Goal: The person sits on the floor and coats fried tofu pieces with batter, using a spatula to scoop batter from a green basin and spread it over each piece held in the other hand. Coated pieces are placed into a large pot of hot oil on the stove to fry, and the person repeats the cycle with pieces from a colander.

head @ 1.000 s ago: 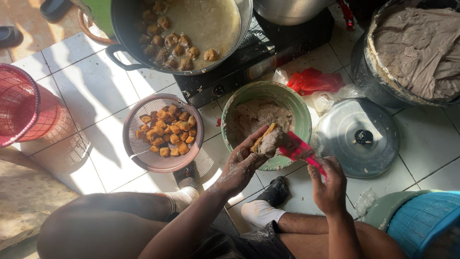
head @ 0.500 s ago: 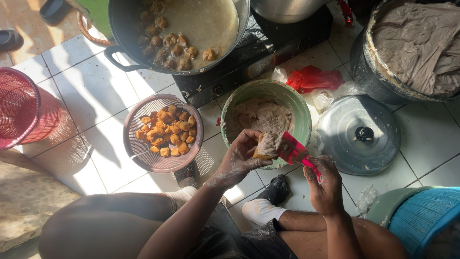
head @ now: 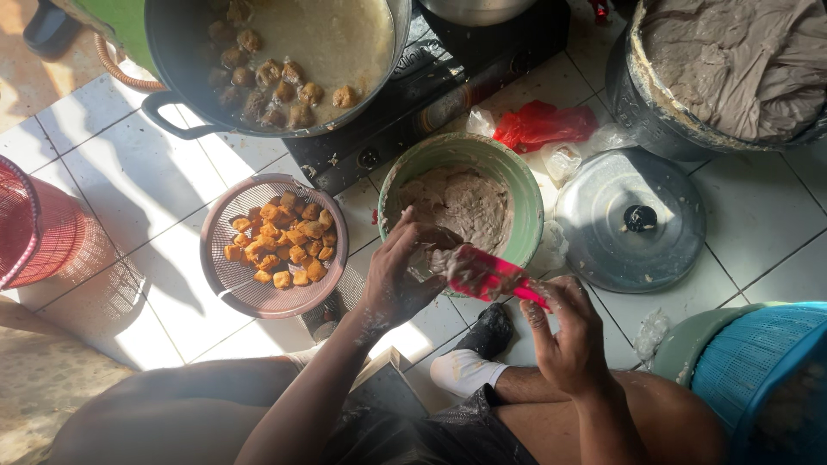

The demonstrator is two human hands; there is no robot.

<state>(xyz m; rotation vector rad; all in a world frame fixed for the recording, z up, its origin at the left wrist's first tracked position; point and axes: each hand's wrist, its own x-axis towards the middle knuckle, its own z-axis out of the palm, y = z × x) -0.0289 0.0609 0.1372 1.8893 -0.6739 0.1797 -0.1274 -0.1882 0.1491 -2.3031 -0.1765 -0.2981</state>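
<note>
We hold a lump of grey paste [head: 435,254] in our left hand [head: 398,280], fingers curled around it at the near rim of the green bowl [head: 527,202]. Our right hand [head: 564,331] grips a red spatula [head: 504,275], its blade touching the lump. Left of our left-hand fingers sits a pink strainer [head: 237,284] of fried golden pieces. Beyond both hands, a black wok [head: 164,39] rests on the stove [head: 448,77]. A metal lid [head: 629,220] lies right of the bowl.

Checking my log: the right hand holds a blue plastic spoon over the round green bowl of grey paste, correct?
Not quite. In the head view the plastic spoon in the right hand is red, not blue. It is over the round green bowl of grey paste.
</note>
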